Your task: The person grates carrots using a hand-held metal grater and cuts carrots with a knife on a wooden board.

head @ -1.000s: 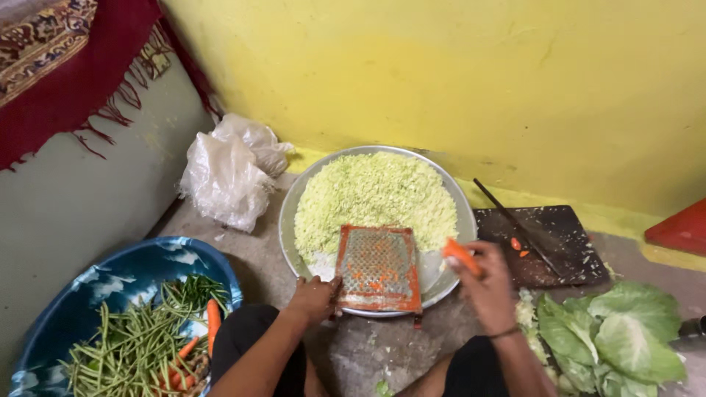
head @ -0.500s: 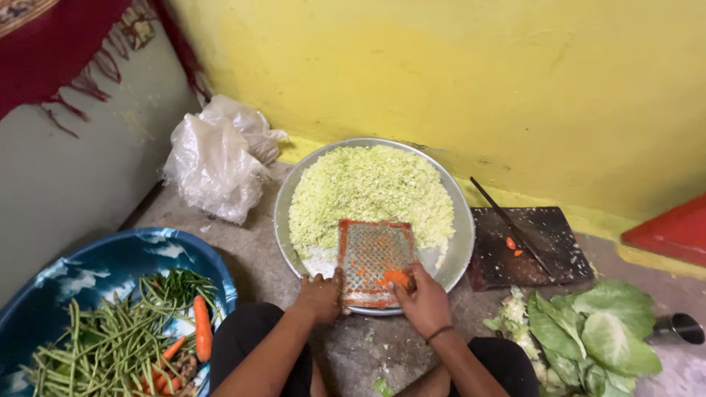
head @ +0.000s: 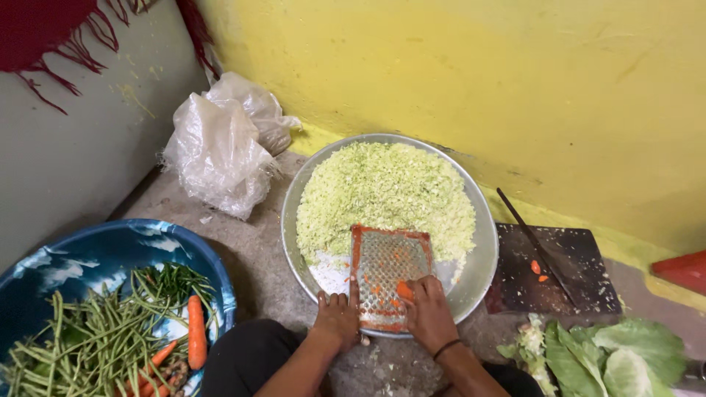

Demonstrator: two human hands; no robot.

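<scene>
A flat metal grater [head: 388, 273] with an orange-stained frame leans in a wide steel pan [head: 482, 261] heaped with shredded green cabbage [head: 382, 191]. My left hand [head: 337, 317] grips the grater's lower left edge. My right hand [head: 428, 312] presses a small carrot piece [head: 404, 290] against the grater's lower right face.
A blue basin [head: 95, 254] at the left holds green beans and carrots [head: 195, 331]. Crumpled plastic bags [head: 220, 147] lie by the wall. A dark cutting board [head: 562, 268] with a knife [head: 533, 242] and carrot bits sits at the right, cabbage leaves [head: 618, 360] below it, a yellow wall behind.
My right hand brought the carrot piece from the pan's right edge onto the grater and slid it down the face. The left hand has kept hold of the grater.
</scene>
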